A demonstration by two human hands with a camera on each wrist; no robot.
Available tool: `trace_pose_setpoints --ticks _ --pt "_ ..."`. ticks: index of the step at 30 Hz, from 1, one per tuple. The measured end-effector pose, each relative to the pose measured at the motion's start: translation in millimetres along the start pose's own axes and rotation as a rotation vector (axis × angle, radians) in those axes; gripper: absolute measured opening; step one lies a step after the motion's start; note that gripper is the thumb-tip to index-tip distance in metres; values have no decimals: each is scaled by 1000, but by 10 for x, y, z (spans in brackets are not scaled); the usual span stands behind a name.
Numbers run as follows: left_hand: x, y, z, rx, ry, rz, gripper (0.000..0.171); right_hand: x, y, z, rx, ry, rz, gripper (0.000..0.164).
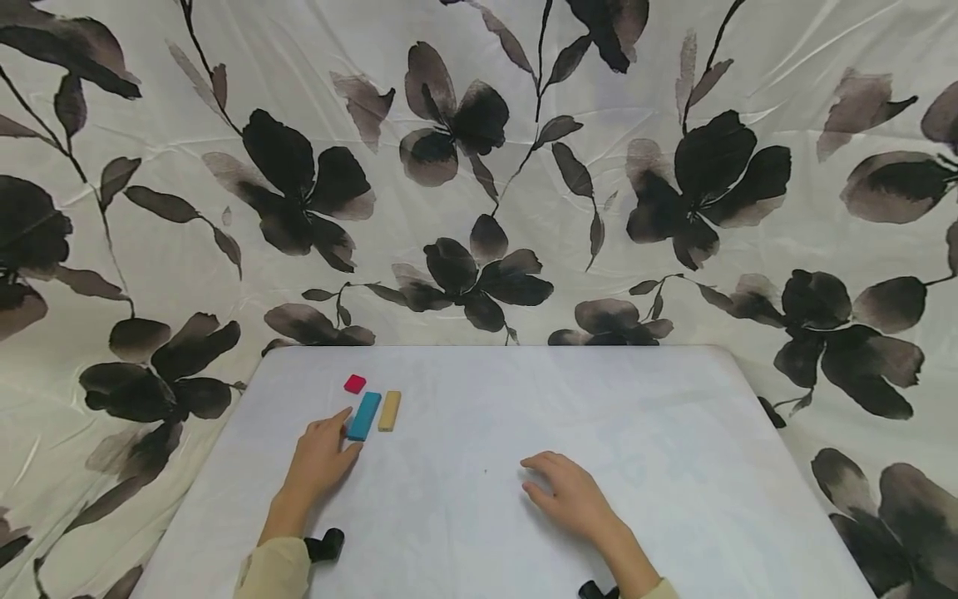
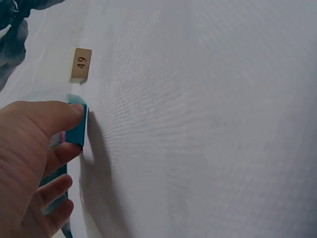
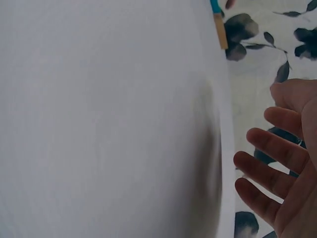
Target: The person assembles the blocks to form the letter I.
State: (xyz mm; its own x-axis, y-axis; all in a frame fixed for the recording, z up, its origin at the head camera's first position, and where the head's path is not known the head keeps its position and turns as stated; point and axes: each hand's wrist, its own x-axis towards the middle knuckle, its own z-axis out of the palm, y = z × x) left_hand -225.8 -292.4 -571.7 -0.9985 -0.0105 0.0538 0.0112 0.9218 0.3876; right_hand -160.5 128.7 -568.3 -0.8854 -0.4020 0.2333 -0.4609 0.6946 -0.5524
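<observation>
A blue block (image 1: 364,416) lies on the white table toward the back left. My left hand (image 1: 318,457) pinches it between thumb and forefinger; in the left wrist view the thumb (image 2: 74,113) covers part of the blue block (image 2: 76,131). Just right of it is a tan wooden block (image 1: 389,411), on whose end the left wrist view shows a printed number. Behind the blue block sits a small red block (image 1: 355,383). My right hand (image 1: 572,495) is held over the table right of centre, fingers apart and holding nothing.
The white table (image 1: 479,541) reaches back to a hanging cloth (image 1: 524,200) printed with dark flowers. Black wrist devices show at the left wrist (image 1: 325,545) and at the right wrist (image 1: 597,590).
</observation>
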Motion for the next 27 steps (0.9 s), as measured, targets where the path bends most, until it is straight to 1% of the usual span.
trace_pose_setpoints --ticks 4,7,9,11,16,18,21,27 --pt "49 44 7 -34 -19 24 68 -19 -63 45 17 -15 19 30" --pt "80 52 13 -57 -46 14 71 -31 -116 82 32 -16 15 30" --pt "99 32 9 -62 -60 0 74 -20 -156 110 43 -20 3 30" --pt "124 -3 -7 -66 -68 0 78 2 -196 136 51 -27 -4 30" --pt "227 -68 -57 -54 -77 61 85 66 -282 173 69 -54 5 31" --pt "271 -74 -66 -47 -86 74 87 81 -296 180 68 -58 7 31" --pt "335 -86 -63 -40 -110 82 90 88 -302 186 64 -55 10 30" --pt "440 -92 -97 -61 -190 72 97 116 -317 221 94 -44 13 29"
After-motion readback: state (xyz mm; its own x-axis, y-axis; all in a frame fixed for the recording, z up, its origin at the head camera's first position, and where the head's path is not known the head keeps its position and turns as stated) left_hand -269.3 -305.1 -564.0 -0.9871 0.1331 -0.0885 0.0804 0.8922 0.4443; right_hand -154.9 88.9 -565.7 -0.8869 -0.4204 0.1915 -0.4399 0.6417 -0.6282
